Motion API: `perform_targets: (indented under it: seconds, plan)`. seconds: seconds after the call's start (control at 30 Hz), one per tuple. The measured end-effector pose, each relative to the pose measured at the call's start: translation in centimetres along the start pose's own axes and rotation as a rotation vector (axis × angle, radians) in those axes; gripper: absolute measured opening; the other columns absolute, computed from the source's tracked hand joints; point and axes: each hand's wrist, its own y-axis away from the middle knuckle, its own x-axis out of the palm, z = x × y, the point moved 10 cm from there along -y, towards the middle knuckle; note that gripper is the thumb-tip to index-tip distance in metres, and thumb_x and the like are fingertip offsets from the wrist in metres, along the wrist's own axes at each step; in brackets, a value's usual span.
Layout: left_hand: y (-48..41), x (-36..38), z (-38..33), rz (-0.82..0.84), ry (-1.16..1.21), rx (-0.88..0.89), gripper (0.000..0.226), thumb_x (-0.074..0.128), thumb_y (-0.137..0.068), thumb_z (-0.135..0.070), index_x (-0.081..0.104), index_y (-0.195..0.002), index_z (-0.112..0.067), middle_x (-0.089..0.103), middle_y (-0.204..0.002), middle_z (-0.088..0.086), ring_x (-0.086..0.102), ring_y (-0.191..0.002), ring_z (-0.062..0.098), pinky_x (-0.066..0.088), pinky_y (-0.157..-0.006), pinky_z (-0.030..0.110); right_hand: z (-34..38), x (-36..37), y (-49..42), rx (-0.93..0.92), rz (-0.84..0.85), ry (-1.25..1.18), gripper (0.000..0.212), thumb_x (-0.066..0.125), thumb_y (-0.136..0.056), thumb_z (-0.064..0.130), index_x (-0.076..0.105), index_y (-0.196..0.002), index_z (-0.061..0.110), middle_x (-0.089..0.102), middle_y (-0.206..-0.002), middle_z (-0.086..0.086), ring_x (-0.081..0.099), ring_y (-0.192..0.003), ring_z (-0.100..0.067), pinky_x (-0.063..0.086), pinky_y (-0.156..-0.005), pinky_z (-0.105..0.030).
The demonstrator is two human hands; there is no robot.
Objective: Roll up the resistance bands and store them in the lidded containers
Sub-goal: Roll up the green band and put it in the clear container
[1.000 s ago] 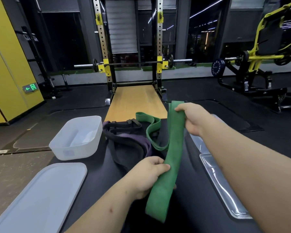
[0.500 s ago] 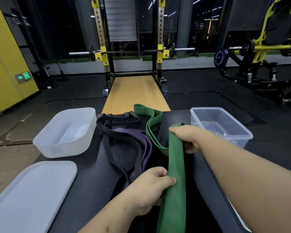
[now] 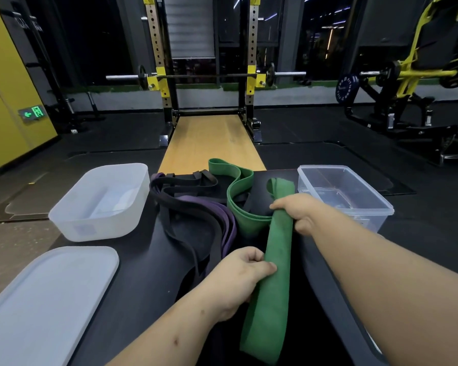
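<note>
Progress: early, judging by how things lie. No band is rolled yet and none is stored. Both tubs sit open w/ no band inside: white tub (image 3: 72, 225) at the desk's far left, clear tub (image 3: 323, 167) at far right.

Band in work is the dark green band (image 3: 278, 247). It lies lengthwise down the middle of the desk (image 3: 143, 273), flat, not coiled, w/ its near end hanging twd the person.
- Left hand (image 3: 238, 273): grip narrow, thumb and fingers pinching the band's left edge at the near part.
- Right hand (image 3: 299, 212): grip curled round the same band further up, just beside the clear tub. The band's far end pokes out past it as a small loop.

Left to do, prob.: roll this one, roll the rest of the pile, put them in the tubs, lids on.

Count:
- Tubs: 2.
- Lids: 1 for sure, the frosted lid (image 3: 50, 286) at front left, off its tub. A pale sliver at the desk's lower right edge may be a 2nd; can't tell.
- Bands: dark green, 1. Light green band (image 3: 238, 180), 1, looped btw the pile and the held one. Purple band (image 3: 228, 220), 1. Black band (image 3: 185, 204), at least 1, tangled w/ the purple, so exact no. unclear.
- Black strap (image 3: 196, 178) w/ buckles at the back: maybe not a band.
</note>
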Motion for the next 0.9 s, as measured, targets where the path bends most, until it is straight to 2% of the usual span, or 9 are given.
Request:
perform_targets:
  seconds: [0.13, 0.2, 0.27, 0.33, 0.43, 0.57, 0.63, 0.73, 0.9]
  plan:
    - [-1.1, -1.4, -2.8, -0.142, 0.096, 0.152, 0.015, 0.058, -0.102, -0.008, 0.059, -0.112, 0.004, 0.073, -0.094, 0.026, 0.072, -0.084, 0.039, 0.06, -0.075, 0.046, 8.3, -0.3, 1.2, -0.365, -0.075, -0.348, 0.02, 0.063, -0.093, -0.008, 0.059, -0.102, 0.01, 0.062, -0.08, -0.013, 0.067, -0.048, -0.018, 0.056, -0.045, -0.032]
    - [-2.1, -2.6, -4.5, -0.228, 0.109, 0.215, 0.015, 0.057, -0.103, -0.008, 0.061, -0.115, 0.0, 0.073, -0.103, 0.027, 0.071, -0.098, 0.046, 0.059, -0.087, 0.056, 13.7, -1.4, 2.7, -0.642, -0.124, -0.54, 0.026, 0.068, -0.093, -0.002, 0.06, -0.104, 0.019, 0.067, -0.09, -0.009, 0.072, -0.067, -0.02, 0.063, -0.061, -0.039]
    - [-2.8, -3.2, -5.5, -0.261, 0.121, 0.219, 0.014, 0.058, -0.103, -0.009, 0.063, -0.113, -0.002, 0.072, -0.106, 0.028, 0.068, -0.104, 0.05, 0.055, -0.092, 0.063, 16.4, -0.6, 3.0, -0.731, -0.071, -0.48, 0.035, 0.076, -0.092, 0.013, 0.06, -0.122, 0.022, 0.073, -0.109, -0.005, 0.075, -0.09, -0.024, 0.065, -0.074, -0.045]
    - [-3.1, -3.2, -5.2, -0.259, 0.12, 0.181, 0.014, 0.058, -0.101, -0.007, 0.064, -0.111, 0.0, 0.072, -0.105, 0.03, 0.067, -0.103, 0.052, 0.055, -0.091, 0.064, 14.3, 1.1, 1.3, -0.532, -0.005, -0.2, 0.054, 0.08, -0.09, 0.025, 0.052, -0.135, 0.015, 0.074, -0.118, -0.007, 0.074, -0.097, -0.026, 0.063, -0.08, -0.051]
    - [-2.7, -2.5, -3.7, -0.22, 0.121, 0.107, 0.016, 0.06, -0.095, 0.0, 0.062, -0.11, 0.005, 0.07, -0.106, 0.034, 0.067, -0.101, 0.054, 0.054, -0.091, 0.067, 7.2, 3.3, 0.1, -0.187, 0.148, 0.157, 0.032, 0.074, -0.095, 0.027, 0.064, -0.117, 0.006, 0.077, -0.101, -0.01, 0.074, -0.091, -0.027, 0.06, -0.092, -0.05]
    - [-1.4, -1.5, -3.1, -0.093, 0.094, 0.032, 0.029, 0.067, -0.073, -0.008, 0.061, -0.1, -0.001, 0.07, -0.098, 0.028, 0.069, -0.094, 0.046, 0.054, -0.088, 0.06, 2.1, 3.6, 0.3, -0.043, 0.175, 0.078, 0.007, 0.065, -0.099, 0.011, 0.063, -0.096, 0.004, 0.069, -0.08, -0.014, 0.067, -0.073, -0.028, 0.059, -0.069, -0.041]
    - [-0.6, -0.4, -2.7, 0.031, 0.043, -0.03, 0.025, 0.065, -0.074, -0.005, 0.062, -0.099, -0.009, 0.07, -0.094, 0.019, 0.066, -0.091, 0.036, 0.053, -0.085, 0.05, 0.6, 4.0, 1.1, 0.0, 0.22, -0.008, 0.008, 0.064, -0.098, 0.009, 0.062, -0.101, 0.003, 0.065, -0.087, -0.017, 0.065, -0.073, -0.028, 0.059, -0.065, -0.04]
    - [0.3, 0.3, -2.1, 0.139, -0.049, -0.124, 0.032, 0.064, -0.077, -0.006, 0.066, -0.109, -0.001, 0.072, -0.1, 0.016, 0.067, -0.097, 0.034, 0.053, -0.096, 0.052, 0.1, 3.8, 2.9, -0.025, 0.264, -0.157, 0.009, 0.066, -0.097, 0.008, 0.068, -0.104, 0.003, 0.071, -0.082, -0.012, 0.069, -0.069, -0.024, 0.057, -0.06, -0.034]
    - [-0.8, -1.8, -3.1, -0.006, 0.044, -0.086, 0.05, 0.065, -0.072, -0.015, 0.063, -0.119, 0.001, 0.071, -0.104, 0.013, 0.066, -0.094, 0.028, 0.056, -0.091, 0.047, 1.3, 3.1, 7.3, -0.185, 0.418, -0.15, 0.028, 0.074, -0.09, 0.006, 0.067, -0.117, 0.002, 0.075, -0.088, -0.012, 0.074, -0.072, -0.022, 0.059, -0.062, -0.033]
